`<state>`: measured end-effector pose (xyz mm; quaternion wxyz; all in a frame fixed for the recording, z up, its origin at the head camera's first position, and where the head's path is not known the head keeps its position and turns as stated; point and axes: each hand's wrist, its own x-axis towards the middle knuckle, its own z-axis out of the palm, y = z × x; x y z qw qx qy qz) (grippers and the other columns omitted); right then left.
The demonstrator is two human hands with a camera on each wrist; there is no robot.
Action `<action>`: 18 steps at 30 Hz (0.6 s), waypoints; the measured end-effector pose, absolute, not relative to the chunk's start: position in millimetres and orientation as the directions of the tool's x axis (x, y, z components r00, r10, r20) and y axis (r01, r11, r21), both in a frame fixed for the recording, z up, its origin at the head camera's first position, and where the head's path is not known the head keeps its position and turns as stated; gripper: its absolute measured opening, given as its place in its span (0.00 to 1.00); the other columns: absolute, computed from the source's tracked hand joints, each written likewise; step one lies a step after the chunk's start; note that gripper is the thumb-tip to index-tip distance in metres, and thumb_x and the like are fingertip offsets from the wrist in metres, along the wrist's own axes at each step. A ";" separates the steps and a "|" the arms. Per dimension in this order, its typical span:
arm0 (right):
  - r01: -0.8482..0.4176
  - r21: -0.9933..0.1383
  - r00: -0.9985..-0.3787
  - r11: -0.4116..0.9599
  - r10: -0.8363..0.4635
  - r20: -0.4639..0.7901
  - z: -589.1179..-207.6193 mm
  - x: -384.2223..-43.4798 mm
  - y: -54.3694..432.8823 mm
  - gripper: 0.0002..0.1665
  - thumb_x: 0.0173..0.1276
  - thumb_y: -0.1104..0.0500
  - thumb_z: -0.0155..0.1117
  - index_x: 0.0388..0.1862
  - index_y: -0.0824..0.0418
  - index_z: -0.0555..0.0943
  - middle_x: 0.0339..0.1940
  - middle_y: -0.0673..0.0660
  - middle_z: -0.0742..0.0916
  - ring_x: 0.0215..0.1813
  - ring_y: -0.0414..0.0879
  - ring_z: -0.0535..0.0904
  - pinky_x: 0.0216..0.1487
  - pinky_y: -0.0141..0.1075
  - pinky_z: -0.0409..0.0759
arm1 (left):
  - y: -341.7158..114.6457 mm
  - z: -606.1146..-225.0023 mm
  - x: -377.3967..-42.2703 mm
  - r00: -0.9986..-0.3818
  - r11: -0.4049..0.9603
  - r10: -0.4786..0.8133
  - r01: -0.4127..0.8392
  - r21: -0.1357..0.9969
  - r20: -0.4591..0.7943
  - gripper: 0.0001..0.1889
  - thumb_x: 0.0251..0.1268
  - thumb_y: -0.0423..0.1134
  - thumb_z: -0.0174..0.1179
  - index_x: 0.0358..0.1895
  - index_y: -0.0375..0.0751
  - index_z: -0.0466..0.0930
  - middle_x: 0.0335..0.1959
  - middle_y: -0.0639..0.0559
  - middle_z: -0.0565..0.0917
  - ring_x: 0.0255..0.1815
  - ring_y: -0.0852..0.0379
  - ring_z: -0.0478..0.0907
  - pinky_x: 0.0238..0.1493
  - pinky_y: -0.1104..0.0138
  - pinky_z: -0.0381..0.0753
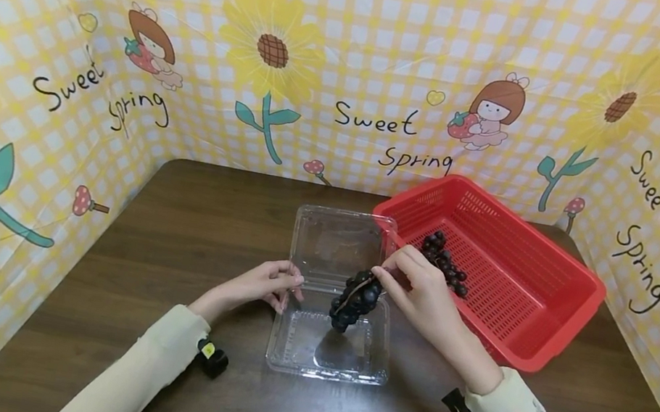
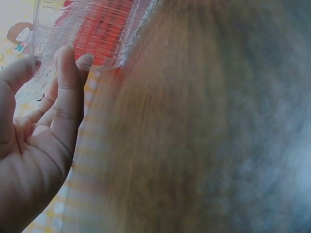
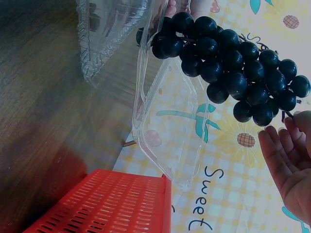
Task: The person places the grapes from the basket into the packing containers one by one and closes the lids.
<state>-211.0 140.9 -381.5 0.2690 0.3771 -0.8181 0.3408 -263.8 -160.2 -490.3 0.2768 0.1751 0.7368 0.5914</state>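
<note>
By its stem end, my right hand (image 1: 424,292) pinches a bunch of dark grapes (image 1: 357,301) between thumb and fingertips. The bunch hangs over the base of a clear plastic clamshell container (image 1: 286,360), whose lid (image 1: 331,239) stands raised at the back. In the right wrist view the round grapes (image 3: 235,82) stretch from the fingers across to the container. My left hand (image 1: 259,283) grips the container's left edge near the hinge. Seen from the left wrist, the thumb and fingers (image 2: 68,82) lie on either side of that plastic edge.
A red slotted basket (image 1: 559,335) stands at the back right, close beside the container lid. Inside it lies another bunch of dark grapes (image 1: 444,261). The dark wooden table (image 1: 203,213) meets a yellow checked cloth (image 1: 334,30) at the back and sides.
</note>
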 end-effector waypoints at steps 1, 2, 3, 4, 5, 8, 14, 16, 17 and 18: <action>-0.801 -0.356 -0.571 0.481 -0.434 0.697 -381.9 -210.8 140.6 0.06 0.60 0.61 0.66 0.28 0.56 0.76 0.29 0.47 0.77 0.30 0.36 0.68 0.29 0.22 0.66 | -160.2 -490.2 -263.6 -0.785 0.240 0.586 -0.067 0.968 -0.200 0.20 0.69 0.49 0.51 0.50 0.35 0.67 0.42 0.38 0.83 0.22 0.57 0.77 0.28 0.62 0.82; -0.802 -0.358 -0.571 0.479 -0.435 0.696 -382.1 -210.7 140.3 0.06 0.60 0.61 0.66 0.28 0.56 0.76 0.29 0.47 0.77 0.30 0.36 0.68 0.29 0.22 0.66 | -160.2 -490.1 -263.5 -0.785 0.241 0.587 -0.065 0.968 -0.199 0.20 0.69 0.49 0.51 0.50 0.35 0.67 0.42 0.38 0.83 0.22 0.57 0.77 0.28 0.62 0.82; -0.802 -0.359 -0.570 0.477 -0.436 0.696 -382.2 -210.6 140.0 0.06 0.60 0.61 0.66 0.28 0.56 0.76 0.29 0.47 0.76 0.30 0.36 0.68 0.29 0.22 0.66 | -160.2 -490.0 -263.3 -0.784 0.240 0.588 -0.064 0.969 -0.198 0.20 0.69 0.49 0.51 0.50 0.35 0.67 0.42 0.37 0.83 0.22 0.57 0.77 0.28 0.62 0.82; -0.803 -0.361 -0.571 0.475 -0.438 0.694 -382.0 -210.4 139.6 0.06 0.60 0.61 0.66 0.28 0.56 0.76 0.29 0.47 0.76 0.30 0.36 0.68 0.29 0.22 0.66 | -160.2 -489.8 -263.2 -0.784 0.238 0.589 -0.062 0.969 -0.195 0.20 0.69 0.49 0.51 0.50 0.35 0.67 0.42 0.37 0.83 0.22 0.57 0.77 0.28 0.61 0.82; -0.802 -0.363 -0.572 0.474 -0.439 0.693 -382.3 -210.5 139.3 0.06 0.60 0.60 0.66 0.28 0.56 0.76 0.29 0.47 0.76 0.30 0.35 0.68 0.29 0.22 0.66 | -160.3 -489.9 -263.2 -0.784 0.236 0.590 -0.061 0.970 -0.192 0.20 0.69 0.49 0.51 0.50 0.34 0.67 0.42 0.37 0.83 0.22 0.57 0.77 0.28 0.61 0.82; -0.802 -0.369 -0.575 0.469 -0.442 0.688 -382.8 -210.9 138.6 0.06 0.60 0.61 0.67 0.28 0.56 0.77 0.28 0.47 0.76 0.30 0.36 0.68 0.29 0.22 0.67 | -160.4 -489.5 -263.1 -0.786 0.231 0.589 -0.060 0.971 -0.189 0.19 0.69 0.48 0.51 0.50 0.34 0.67 0.42 0.36 0.83 0.22 0.57 0.77 0.28 0.62 0.82; -0.805 -0.371 -0.573 0.464 -0.442 0.690 -383.3 -211.1 136.7 0.06 0.59 0.61 0.67 0.28 0.56 0.77 0.28 0.47 0.76 0.29 0.35 0.69 0.29 0.21 0.68 | -160.5 -488.7 -263.1 -0.785 0.229 0.591 -0.058 0.972 -0.186 0.19 0.69 0.48 0.51 0.50 0.35 0.67 0.42 0.36 0.83 0.22 0.58 0.77 0.28 0.63 0.82; -0.805 -0.369 -0.572 0.464 -0.443 0.690 -383.1 -211.0 135.5 0.06 0.60 0.61 0.67 0.28 0.57 0.77 0.28 0.47 0.76 0.30 0.35 0.69 0.30 0.22 0.68 | -160.7 -488.7 -263.2 -0.786 0.230 0.590 -0.058 0.971 -0.187 0.19 0.69 0.48 0.51 0.50 0.34 0.67 0.42 0.37 0.83 0.22 0.58 0.77 0.28 0.63 0.82; -0.805 -0.368 -0.572 0.465 -0.444 0.690 -382.8 -210.9 134.8 0.06 0.60 0.60 0.67 0.28 0.57 0.77 0.28 0.47 0.77 0.30 0.35 0.69 0.30 0.22 0.68 | -160.8 -488.8 -263.3 -0.786 0.231 0.589 -0.059 0.971 -0.187 0.19 0.69 0.48 0.51 0.50 0.35 0.67 0.42 0.37 0.83 0.22 0.58 0.77 0.28 0.63 0.82; -0.806 -0.366 -0.571 0.466 -0.446 0.689 -382.8 -210.8 134.1 0.06 0.60 0.60 0.66 0.28 0.57 0.77 0.28 0.47 0.77 0.30 0.35 0.69 0.30 0.22 0.68 | -160.9 -488.9 -263.4 -0.786 0.233 0.588 -0.058 0.971 -0.188 0.19 0.69 0.49 0.51 0.50 0.35 0.67 0.42 0.37 0.83 0.22 0.58 0.76 0.28 0.63 0.82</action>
